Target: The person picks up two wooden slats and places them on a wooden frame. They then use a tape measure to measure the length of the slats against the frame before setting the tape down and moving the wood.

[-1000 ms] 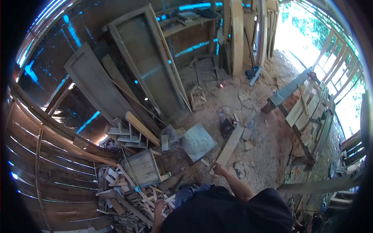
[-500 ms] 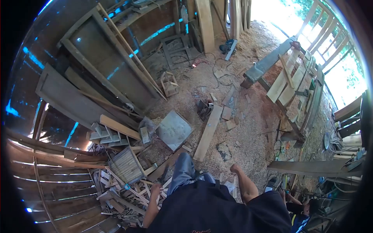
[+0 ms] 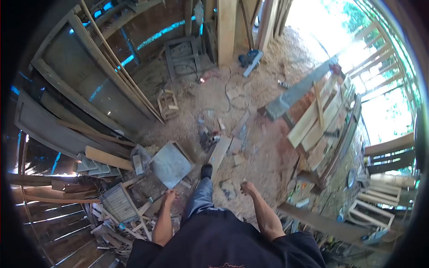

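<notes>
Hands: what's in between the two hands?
The head view shows the person's leg in blue jeans between the left hand and the right hand, its dark shoe on the sawdust floor.

You look through a fisheye lens: black corners ring the frame and boards (image 3: 111, 60) bow near its rim. Daylight pours from the far right, bleaching the doorway (image 3: 321, 31) white. The left wall (image 3: 49, 214) lies in shadow, and your right hand (image 3: 247, 187) looks soft.
</notes>
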{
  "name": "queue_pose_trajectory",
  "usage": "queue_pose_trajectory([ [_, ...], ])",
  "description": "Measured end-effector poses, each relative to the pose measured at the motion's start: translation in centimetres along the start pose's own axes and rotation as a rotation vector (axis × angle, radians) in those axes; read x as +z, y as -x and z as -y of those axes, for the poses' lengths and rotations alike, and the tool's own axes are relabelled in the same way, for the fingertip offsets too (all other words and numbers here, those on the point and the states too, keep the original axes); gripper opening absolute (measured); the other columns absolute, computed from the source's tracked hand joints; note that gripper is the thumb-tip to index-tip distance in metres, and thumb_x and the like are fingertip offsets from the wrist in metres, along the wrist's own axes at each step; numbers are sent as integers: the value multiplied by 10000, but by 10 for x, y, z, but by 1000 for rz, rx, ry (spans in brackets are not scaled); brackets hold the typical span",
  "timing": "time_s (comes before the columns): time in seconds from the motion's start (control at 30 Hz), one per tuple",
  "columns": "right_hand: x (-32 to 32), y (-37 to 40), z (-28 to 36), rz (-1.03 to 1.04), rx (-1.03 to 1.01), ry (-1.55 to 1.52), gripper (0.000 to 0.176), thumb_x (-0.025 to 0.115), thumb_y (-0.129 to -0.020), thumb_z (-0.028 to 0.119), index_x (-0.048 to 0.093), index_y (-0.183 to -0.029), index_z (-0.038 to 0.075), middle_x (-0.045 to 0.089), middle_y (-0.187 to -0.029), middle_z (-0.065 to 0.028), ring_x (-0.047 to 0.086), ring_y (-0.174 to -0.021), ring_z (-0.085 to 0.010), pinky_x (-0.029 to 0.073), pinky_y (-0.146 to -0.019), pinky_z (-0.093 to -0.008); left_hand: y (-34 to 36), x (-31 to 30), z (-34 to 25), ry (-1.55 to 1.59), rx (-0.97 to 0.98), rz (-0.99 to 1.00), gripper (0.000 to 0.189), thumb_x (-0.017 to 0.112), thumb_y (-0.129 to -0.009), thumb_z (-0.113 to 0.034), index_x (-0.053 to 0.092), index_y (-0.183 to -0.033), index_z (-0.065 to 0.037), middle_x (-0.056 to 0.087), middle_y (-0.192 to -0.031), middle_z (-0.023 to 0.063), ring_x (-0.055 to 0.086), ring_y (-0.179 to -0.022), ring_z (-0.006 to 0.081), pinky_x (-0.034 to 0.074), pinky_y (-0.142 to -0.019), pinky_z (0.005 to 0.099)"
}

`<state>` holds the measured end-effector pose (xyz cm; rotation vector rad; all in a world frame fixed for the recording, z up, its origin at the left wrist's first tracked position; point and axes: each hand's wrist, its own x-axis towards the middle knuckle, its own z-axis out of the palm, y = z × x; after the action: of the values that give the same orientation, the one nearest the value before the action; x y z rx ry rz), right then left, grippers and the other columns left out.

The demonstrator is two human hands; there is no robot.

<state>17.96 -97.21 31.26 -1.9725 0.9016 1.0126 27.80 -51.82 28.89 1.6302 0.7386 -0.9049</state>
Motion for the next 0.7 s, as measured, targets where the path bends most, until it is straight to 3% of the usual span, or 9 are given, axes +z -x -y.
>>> queue_pose_trajectory([
  [0.13,-85,13,56,-27,6,-87,303,496,-879,201,629,-1082,19,698,-923,-119,693,-760,-204,564,-604,-346,-17,51,-63,25,-16,96,179,506,-962,-209,564,-1050,-64,626,-814,72,595,-596,145,461,-482,287],
  [0.17,-100,14,69,-32,-1,-88,303,496,-879,201,629,-1082,19,698,-923,-119,693,-760,-204,564,-604,-346,-18,63,-87,-31,61,129,186,502,-960,-208,565,-1049,-58,631,-822,73,599,-599,148,465,-485,288],
  [0.23,-132,11,94,-155,-91,-407,293,507,-878,193,644,-1075,25,694,-891,-111,691,-745,-197,560,-591,-337,-22,85,-133,-88,146,161,193,497,-959,-208,566,-1049,-51,635,-831,74,602,-602,151,469,-488,290],
  [0.43,-203,-76,92,-290,-193,-96,295,516,-890,208,646,-1091,36,680,-879,-109,686,-721,-190,552,-577,-325,-21,109,-234,-97,119,88,169,516,-937,-161,577,-1005,-19,643,-801,76,606,-584,154,497,-525,300],
  [0.5,-236,-80,110,-164,-143,-66,304,530,-894,216,637,-1119,41,673,-899,-117,682,-705,-207,553,-563,-344,-32,115,-252,-140,126,44,181,521,-933,-169,578,-1011,-15,646,-799,71,614,-599,156,496,-525,301],
  [0.57,-259,-107,115,-89,91,-274,287,535,-888,196,629,-1116,50,666,-945,-126,683,-753,-238,562,-610,-379,-48,117,-258,-113,137,3,179,524,-930,-174,580,-1008,-24,649,-809,67,618,-604,155,498,-529,304],
  [0.63,-289,-160,100,226,116,-614,294,552,-902,228,605,-1126,45,657,-989,-142,667,-856,-269,556,-694,-406,-55,122,-254,-22,137,-87,181,544,-911,-191,594,-991,-36,660,-800,79,631,-615,164,505,-542,315],
  [0.67,-299,-219,78,425,-35,-705,315,555,-907,266,597,-1126,43,653,-1008,-152,654,-881,-282,546,-725,-418,-58,129,-252,68,130,-160,187,561,-894,-202,606,-977,-40,668,-781,95,640,-619,175,510,-552,324],
  [0.7,-310,-276,56,638,-170,-805,340,558,-912,304,589,-1126,40,648,-1028,-161,641,-906,-295,536,-756,-429,-78,129,-236,-367,281,-222,185,582,-874,-209,623,-935,-40,666,-748,113,644,-621,191,517,-560,340],
])
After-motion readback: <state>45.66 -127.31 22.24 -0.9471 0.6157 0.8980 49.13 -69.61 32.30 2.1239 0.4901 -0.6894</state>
